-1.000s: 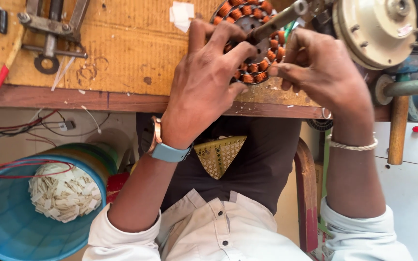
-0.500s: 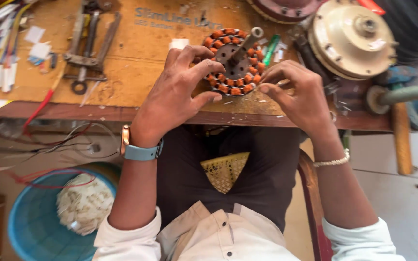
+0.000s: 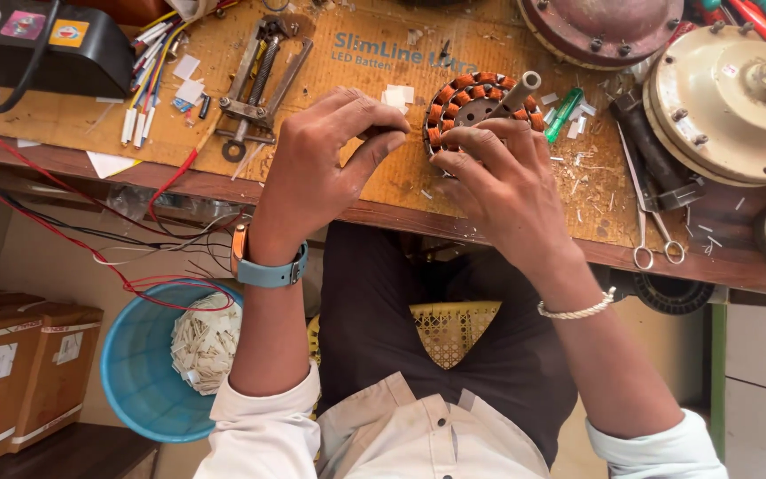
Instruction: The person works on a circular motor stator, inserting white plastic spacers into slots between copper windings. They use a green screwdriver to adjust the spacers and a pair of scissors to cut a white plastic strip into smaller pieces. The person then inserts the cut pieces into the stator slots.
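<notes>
The person sits at a cardboard-covered workbench [image 3: 374, 191] with both hands over a round stator [image 3: 467, 102] ringed with orange copper windings. The right hand [image 3: 507, 191] lies on the stator's near edge — its fingertips [image 3: 480, 142] are curled down onto the coils, pinching at them, though what lies between them I cannot tell. The stator's grey shaft [image 3: 518, 93] sticks up just beyond those fingers. The left hand [image 3: 316, 173] sits just left of the stator, its fingers [image 3: 374, 124] bent and closed against the thumb toward the ring's left side; whether they hold anything is hidden. Left of that hand lies a metal puller tool [image 3: 259, 84], and scissors [image 3: 653, 222] lie right of the right hand — below the bench edge stands a blue bucket [image 3: 139, 372].
</notes>
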